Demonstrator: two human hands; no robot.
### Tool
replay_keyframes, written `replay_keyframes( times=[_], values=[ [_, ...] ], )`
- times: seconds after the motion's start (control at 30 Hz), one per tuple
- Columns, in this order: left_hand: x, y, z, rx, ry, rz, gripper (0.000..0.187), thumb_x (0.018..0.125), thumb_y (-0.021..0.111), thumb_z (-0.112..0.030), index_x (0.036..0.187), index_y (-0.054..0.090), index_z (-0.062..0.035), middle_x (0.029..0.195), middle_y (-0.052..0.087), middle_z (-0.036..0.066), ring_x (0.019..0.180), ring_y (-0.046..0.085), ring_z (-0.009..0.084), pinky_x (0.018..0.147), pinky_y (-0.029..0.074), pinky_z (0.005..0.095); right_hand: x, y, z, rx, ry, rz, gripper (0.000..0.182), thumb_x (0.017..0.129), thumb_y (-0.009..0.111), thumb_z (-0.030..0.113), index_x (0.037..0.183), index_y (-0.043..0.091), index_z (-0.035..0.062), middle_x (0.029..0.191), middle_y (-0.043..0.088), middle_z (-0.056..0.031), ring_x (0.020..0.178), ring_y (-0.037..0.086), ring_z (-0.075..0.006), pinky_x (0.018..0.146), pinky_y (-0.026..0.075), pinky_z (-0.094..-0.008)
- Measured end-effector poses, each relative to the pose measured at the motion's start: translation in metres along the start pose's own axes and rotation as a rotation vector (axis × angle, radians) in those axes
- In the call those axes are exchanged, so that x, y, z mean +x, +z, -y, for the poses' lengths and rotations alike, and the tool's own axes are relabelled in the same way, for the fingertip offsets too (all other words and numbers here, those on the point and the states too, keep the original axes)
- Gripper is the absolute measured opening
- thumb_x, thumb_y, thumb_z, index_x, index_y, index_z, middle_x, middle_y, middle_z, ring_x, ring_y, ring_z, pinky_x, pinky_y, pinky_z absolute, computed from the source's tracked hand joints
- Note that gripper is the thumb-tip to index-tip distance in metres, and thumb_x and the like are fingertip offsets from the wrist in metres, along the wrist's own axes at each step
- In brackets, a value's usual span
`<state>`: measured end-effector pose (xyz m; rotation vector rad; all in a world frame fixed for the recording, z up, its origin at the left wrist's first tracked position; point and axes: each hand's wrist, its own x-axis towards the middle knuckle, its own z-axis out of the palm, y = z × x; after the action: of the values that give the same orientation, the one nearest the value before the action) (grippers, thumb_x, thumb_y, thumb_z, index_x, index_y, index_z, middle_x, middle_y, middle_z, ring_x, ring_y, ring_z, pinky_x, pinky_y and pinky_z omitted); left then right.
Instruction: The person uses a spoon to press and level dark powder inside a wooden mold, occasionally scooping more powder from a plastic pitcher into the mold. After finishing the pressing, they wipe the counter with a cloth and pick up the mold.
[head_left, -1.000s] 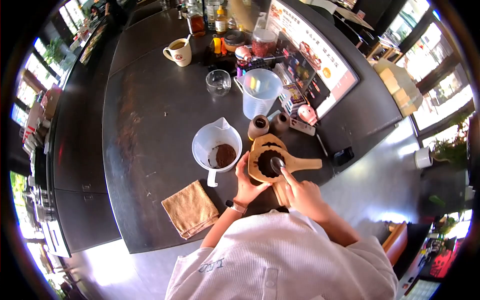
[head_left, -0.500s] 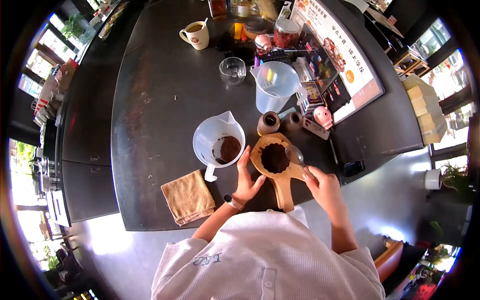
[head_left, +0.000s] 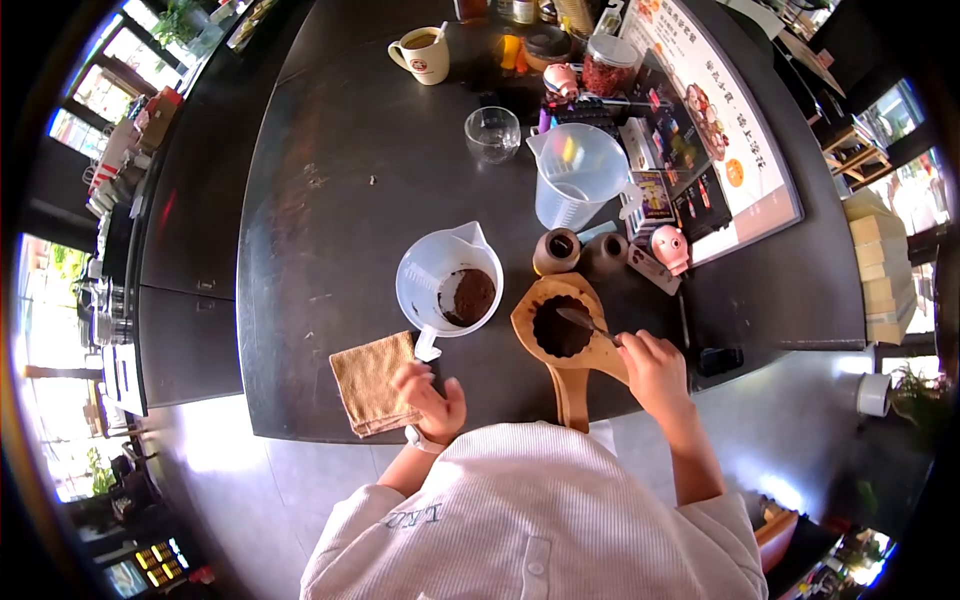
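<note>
With my right hand [head_left: 655, 372] I hold a spoon [head_left: 578, 318], its bowl over the dark hollow of a wooden holder [head_left: 530, 338]. That round-topped holder has a long stem toward me and dark matter in and around its hollow. My left hand [head_left: 435, 402] is beside the folded tan cloth [head_left: 370, 385], fingers apart and slightly curled, holding nothing. Behind it stands a clear plastic jug [head_left: 420, 280] with dark brown grounds [head_left: 474, 297] at its bottom, its handle toward me.
A second jug [head_left: 575, 180], small brown pots [head_left: 557, 250], a pink figurine [head_left: 670, 247], a glass [head_left: 492, 135], a mug [head_left: 425, 60] and a jar [head_left: 609, 66] stand farther back. A large printed menu board [head_left: 745, 120] lies on the right.
My left hand has moved left and toward me, from beside the wooden holder to the cloth. The spoon's bowl has shifted and turned over the hollow. The whole view has shifted slightly.
</note>
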<state>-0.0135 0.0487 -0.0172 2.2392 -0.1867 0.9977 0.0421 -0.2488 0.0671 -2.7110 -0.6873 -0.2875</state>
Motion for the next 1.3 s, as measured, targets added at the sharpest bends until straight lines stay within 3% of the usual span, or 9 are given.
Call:
replay_keyframes(
  times=[0.1,0.23,0.27,0.37,0.53,0.8,0.97,1.1,1.3],
  values=[
    [0.004,0.005,0.012,-0.127,-0.353,-0.212,0.034,0.079,0.055,-0.005,0.109,0.039,0.0020,0.112,0.036,0.016,0.100,0.038,0.0280,0.094,0.031,0.0411,0.006,-0.003,0.006,-0.011,0.010,-0.008,0.011,0.084,0.061,0.015,0.091,0.061,0.0070,0.071,0.054,-0.0052,0.058,0.058,-0.0246,0.051,0.045,-0.0340],
    [0.032,-0.010,0.015,-0.534,-0.614,0.221,0.026,0.090,0.053,-0.022,0.101,0.050,0.0020,0.087,0.051,0.007,0.079,0.047,0.0154,0.075,0.040,0.0286,0.000,-0.011,0.004,0.266,0.239,0.020,0.014,0.085,0.061,0.013,0.095,0.063,0.0046,0.076,0.061,-0.0091,0.062,0.060,-0.0276,0.055,0.047,-0.0348],
    [0.039,-0.004,0.011,-0.680,-0.581,0.191,0.029,0.093,0.051,-0.028,0.086,0.052,0.0011,0.072,0.050,0.002,0.064,0.044,0.0108,0.062,0.038,0.0250,-0.001,-0.012,0.000,0.327,0.247,-0.023,0.014,0.086,0.060,0.013,0.097,0.063,0.0040,0.078,0.062,-0.0102,0.063,0.061,-0.0280,0.056,0.048,-0.0343],
    [0.041,-0.006,0.014,-0.984,-0.686,0.361,0.035,0.094,0.049,-0.031,0.077,0.050,-0.0003,0.067,0.049,0.002,0.061,0.042,0.0105,0.059,0.036,0.0251,0.009,-0.039,0.006,0.526,0.386,0.041,0.016,0.088,0.056,0.009,0.099,0.063,0.0005,0.082,0.065,-0.0133,0.060,0.059,-0.0236,0.057,0.046,-0.0289],
    [0.058,-0.029,-0.001,-0.539,-0.294,0.441,0.024,0.082,0.053,-0.017,0.065,0.048,-0.0014,0.054,0.040,0.011,0.046,0.040,0.0253,0.046,0.032,0.0345,0.039,-0.089,0.029,0.556,0.118,0.082,0.022,0.081,0.063,0.003,0.103,0.065,0.0026,0.068,0.057,-0.0096,0.052,0.051,-0.0182,0.050,0.041,-0.0259],
    [0.069,-0.052,-0.018,-0.356,0.011,0.495,0.033,0.072,0.066,-0.010,0.054,0.038,-0.0049,0.047,0.036,0.011,0.040,0.038,0.0288,0.041,0.030,0.0365,0.100,-0.039,0.104,-0.182,-0.425,0.059,0.025,0.071,0.062,0.012,0.095,0.066,0.0100,0.071,0.055,-0.0001,0.056,0.060,-0.0155,0.048,0.048,-0.0267],
    [0.080,-0.072,-0.028,-0.173,0.150,0.545,0.037,0.073,0.071,-0.016,0.055,0.040,-0.0061,0.048,0.042,0.010,0.043,0.046,0.0268,0.042,0.037,0.0347,0.099,0.028,0.130,-0.301,-0.368,0.202,0.009,0.077,0.060,0.010,0.084,0.062,0.0051,0.064,0.060,-0.0049,0.059,0.064,-0.0188,0.048,0.050,-0.0311],
    [0.073,-0.078,-0.028,-0.129,0.180,0.506,0.039,0.072,0.073,-0.020,0.056,0.041,-0.0064,0.048,0.043,0.007,0.043,0.047,0.0249,0.043,0.038,0.0334,0.102,0.010,0.146,-0.050,-0.252,0.719,0.010,0.080,0.058,0.013,0.081,0.068,0.0110,0.081,0.068,-0.0089,0.074,0.068,-0.0229,0.065,0.054,-0.0345],
    [0.075,-0.084,-0.041,-0.117,0.189,0.507,0.040,0.073,0.073,-0.020,0.056,0.039,-0.0069,0.048,0.043,0.007,0.043,0.047,0.0247,0.043,0.038,0.0337,0.097,-0.005,0.127,0.597,0.075,0.400,0.018,0.082,0.059,0.024,0.087,0.071,0.0118,0.066,0.061,-0.0149,0.065,0.062,-0.0299,0.056,0.047,-0.0383]
  ],
)
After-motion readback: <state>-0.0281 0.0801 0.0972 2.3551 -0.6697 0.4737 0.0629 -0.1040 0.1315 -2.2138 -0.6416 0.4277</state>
